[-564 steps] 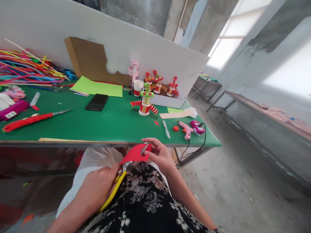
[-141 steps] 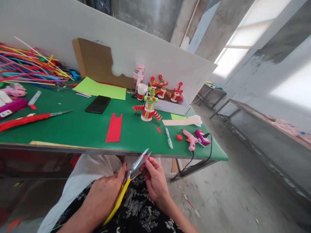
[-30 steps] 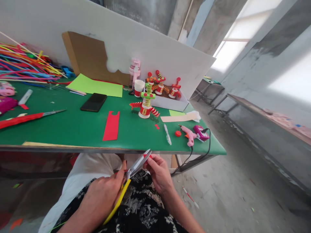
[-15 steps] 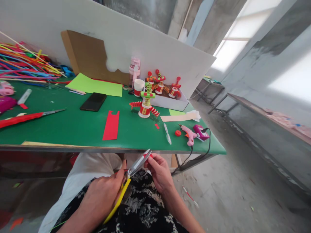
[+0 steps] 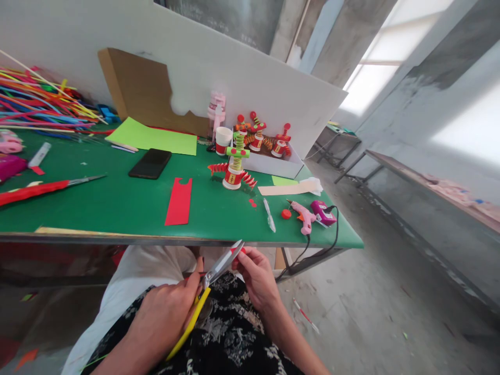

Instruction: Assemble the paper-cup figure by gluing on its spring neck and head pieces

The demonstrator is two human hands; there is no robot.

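My left hand (image 5: 166, 312) is closed round the yellow handles of a pair of scissors (image 5: 211, 278), whose steel blades point up and to the right over my lap. My right hand (image 5: 255, 276) pinches a small red paper piece (image 5: 239, 251) right at the blade tips. Both hands sit just below the front edge of the green table (image 5: 117, 208). A red paper strip (image 5: 178, 201) with a notch cut in its far end lies flat on the table.
On the table stand a red and green paper figure (image 5: 234, 167), a white box (image 5: 269, 162) with more figures, a black phone (image 5: 150, 163), a lime sheet (image 5: 154, 138), a pink glue gun (image 5: 303, 216) with its cord, a clear glue stick (image 5: 269, 214), red-handled scissors (image 5: 42, 188) and several coloured sticks (image 5: 39, 107).
Almost nothing has moved in the last second; both hands keep the scissors and the small red piece in the same place. Much earlier, the red strip was in my hands; it lies on the table now.
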